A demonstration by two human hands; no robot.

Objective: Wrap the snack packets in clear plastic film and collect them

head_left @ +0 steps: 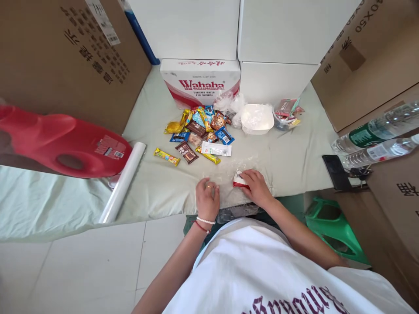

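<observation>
The person's right hand [257,185], at the centre right of the frame, holds a small white-and-red packet [238,179] between fingers and thumb. The left hand [207,198], just below the frame's centre, has its fingers curled at a crumpled sheet of clear plastic film [225,188]; whether it pinches the film I cannot tell. The packet lies over this film, near the front edge of the worktop [170,192], which is covered in pale green cloth.

Above the hands, around the middle of the frame, is a loose pile of wrapped snacks in yellow, blue and brown. At its near side lie a flat white packet [216,148], a square dark-brown packet [187,152] and, a little apart to the left, a slim yellow packet [166,157]. Right of the pile stands a white plastic tub [258,129]. Behind the pile is a white-and-red cardboard carton [201,83] lettered "Wahaha". A long white roll [123,185] lies at centre left beside a red plastic jug [88,144]. A black phone [336,172] lies at the right.
</observation>
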